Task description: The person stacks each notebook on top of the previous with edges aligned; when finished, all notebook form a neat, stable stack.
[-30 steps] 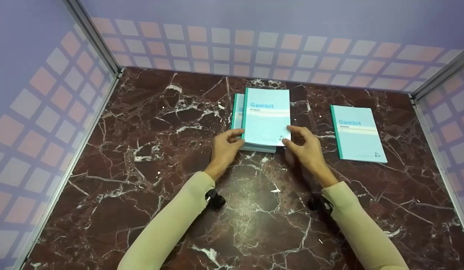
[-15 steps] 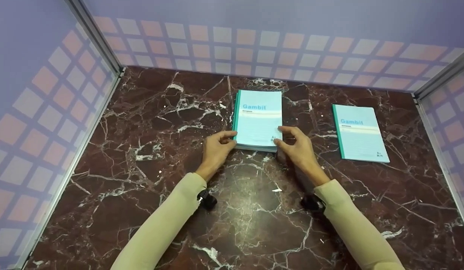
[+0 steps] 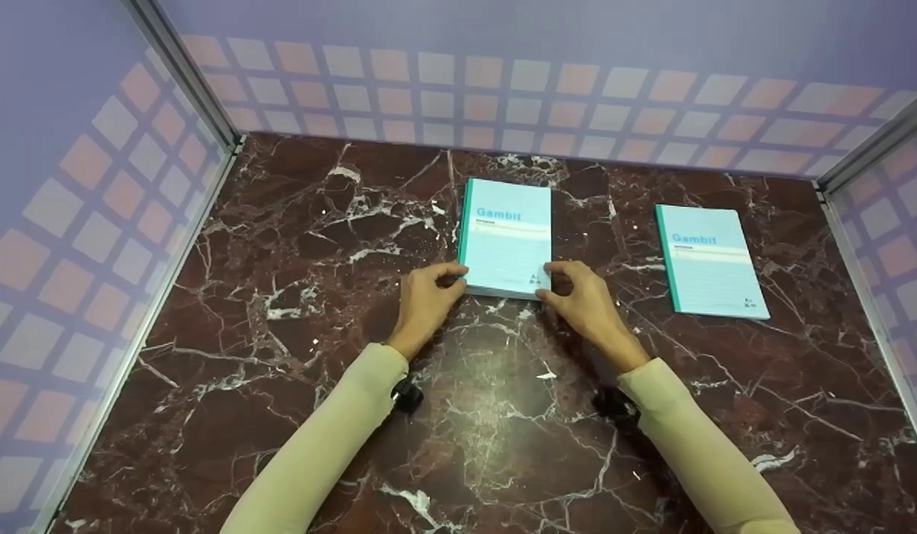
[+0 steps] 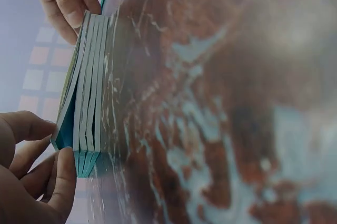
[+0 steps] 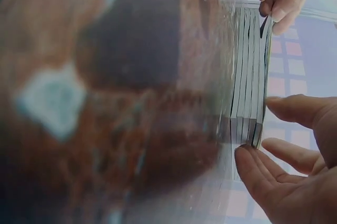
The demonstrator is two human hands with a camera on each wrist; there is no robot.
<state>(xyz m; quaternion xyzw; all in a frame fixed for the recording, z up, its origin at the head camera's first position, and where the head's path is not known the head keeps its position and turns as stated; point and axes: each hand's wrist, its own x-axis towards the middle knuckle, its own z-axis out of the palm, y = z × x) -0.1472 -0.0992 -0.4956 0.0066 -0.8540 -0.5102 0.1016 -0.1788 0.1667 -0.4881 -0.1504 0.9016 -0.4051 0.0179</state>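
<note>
A light-blue "Gambit" notebook (image 3: 508,241) with a green spine lies on top of a stack of several notebooks (image 4: 88,92) near the middle of the table. My left hand (image 3: 428,300) pinches its near spine corner between thumb and fingers. In the left wrist view that corner is raised, with a wedge-shaped gap above the notebooks beneath. At the near right corner, my right hand (image 3: 583,300) holds the same notebook by its edge. The right wrist view shows the right fingers (image 5: 295,109) against the cover and the stack's side. The lower notebooks' covers are mostly hidden.
Another matching notebook (image 3: 714,267) lies flat by itself on the right, slightly turned. The dark red marble table (image 3: 310,415) is bounded by purple panels (image 3: 502,96) with pink and white squares, at the back and both sides.
Both hands have moved the top notebook left and down from its offset place, so it now lines up with the stack beneath. The notebook on the right has stayed in place.
</note>
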